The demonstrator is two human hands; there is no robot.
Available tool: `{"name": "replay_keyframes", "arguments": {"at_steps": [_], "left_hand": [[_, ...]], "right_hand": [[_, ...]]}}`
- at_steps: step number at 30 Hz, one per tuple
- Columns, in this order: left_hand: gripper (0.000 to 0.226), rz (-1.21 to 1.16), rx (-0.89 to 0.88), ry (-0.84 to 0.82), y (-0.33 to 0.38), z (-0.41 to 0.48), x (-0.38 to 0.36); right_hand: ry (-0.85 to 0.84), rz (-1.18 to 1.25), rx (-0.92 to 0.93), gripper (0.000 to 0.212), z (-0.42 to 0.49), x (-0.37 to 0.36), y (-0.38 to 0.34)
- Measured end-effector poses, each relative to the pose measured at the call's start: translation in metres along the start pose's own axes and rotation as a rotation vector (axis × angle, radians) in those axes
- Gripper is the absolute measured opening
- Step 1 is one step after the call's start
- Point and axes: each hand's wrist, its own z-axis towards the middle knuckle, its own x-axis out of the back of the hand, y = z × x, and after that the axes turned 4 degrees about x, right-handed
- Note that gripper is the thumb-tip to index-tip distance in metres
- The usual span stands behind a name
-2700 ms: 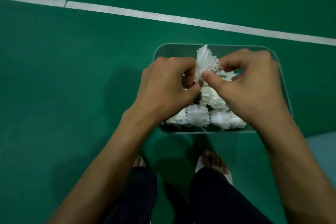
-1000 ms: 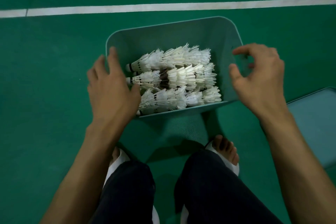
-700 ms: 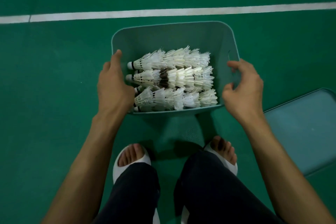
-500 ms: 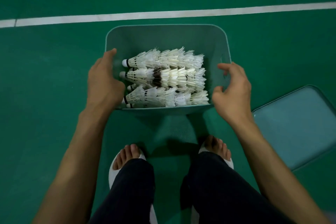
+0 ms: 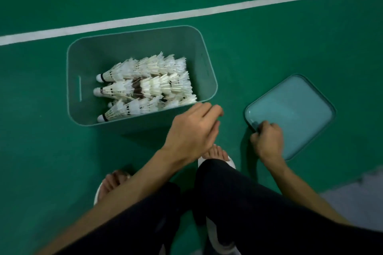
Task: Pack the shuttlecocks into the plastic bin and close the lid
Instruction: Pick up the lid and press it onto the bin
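Shuttlecocks [image 5: 145,89] lie stacked in the bin [image 5: 207,68], which stands on the floor left of the lid [image 5: 294,114]. Lifted by one corner alone, the lid could tilt or slip from the grip, or, I judge, seat crooked on the rim. Right hand [image 5: 267,141] is curled tight on the lid's near-left corner. Left hand [image 5: 192,130] hovers loosely half-open and empty, beside the bin's near-right corner; contact is unclear.
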Motion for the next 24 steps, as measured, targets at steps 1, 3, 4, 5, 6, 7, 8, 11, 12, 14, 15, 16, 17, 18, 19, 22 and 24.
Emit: {"name": "replay_keyframes", "arguments": {"at_steps": [1,3,4,5,6,7,8,11,12,14,15,16,17,18,19,22,24], "left_hand": [[0.016,-0.01,0.002,-0.084,0.004,-0.001,-0.014],[0.029,0.033,0.002,-0.279,0.007,-0.001,-0.044],[0.037,0.069,-0.013,-0.371,0.007,-0.001,-0.06],[0.045,0.105,-0.029,-0.451,0.007,-0.001,-0.074],[0.054,0.14,-0.039,-0.517,0.007,-0.001,-0.088],[0.061,0.171,-0.044,-0.573,0.007,-0.001,-0.1],[0.066,0.193,-0.044,-0.612,0.008,0.0,-0.11],[0.059,0.211,-0.022,-0.633,0.008,0.001,-0.128],[0.057,0.205,-0.027,-0.6,0.006,0.0,-0.131],[0.053,0.169,-0.043,-0.513,0.004,0.0,-0.131],[0.048,0.143,-0.047,-0.446,0.003,0.0,-0.13],[0.04,0.118,-0.046,-0.37,0.003,0.001,-0.13],[0.034,0.097,-0.044,-0.298,0.003,0.002,-0.128],[0.033,0.075,-0.049,-0.232,0.003,0.003,-0.127],[0.034,0.05,-0.054,-0.184,0.003,0.005,-0.125],[0.03,-0.024,-0.054,-0.075,0.009,0.011,-0.11],[0.022,-0.058,-0.031,-0.016,0.016,0.018,-0.089]], "right_hand": [[0.012,0.002,0.038,0.017,-0.003,-0.003,-0.003],[0.007,0.045,0.056,0.018,-0.005,-0.007,-0.012],[-0.007,0.07,0.064,0.019,-0.007,-0.007,-0.016],[-0.024,0.081,0.086,0.019,-0.01,-0.007,-0.021],[-0.044,0.084,0.118,0.018,-0.013,-0.006,-0.025],[-0.057,0.095,0.148,0.016,-0.018,-0.006,-0.031],[-0.057,0.11,0.175,0.016,-0.023,-0.006,-0.036],[-0.021,0.135,0.226,0.016,-0.037,-0.004,-0.047],[-0.018,0.142,0.224,0.016,-0.04,-0.003,-0.048],[-0.017,0.141,0.222,0.019,-0.044,0.005,-0.047],[-0.014,0.129,0.227,0.021,-0.045,0.011,-0.047],[-0.007,0.113,0.239,0.023,-0.048,0.019,-0.048],[0.002,0.097,0.257,0.027,-0.052,0.028,-0.049],[0.01,0.065,0.281,0.031,-0.055,0.038,-0.049],[0.02,0.013,0.308,0.034,-0.058,0.049,-0.048],[0.175,-0.08,0.399,0.027,-0.067,0.093,-0.044],[0.44,0.024,0.492,0.017,-0.076,0.129,-0.039]]}}
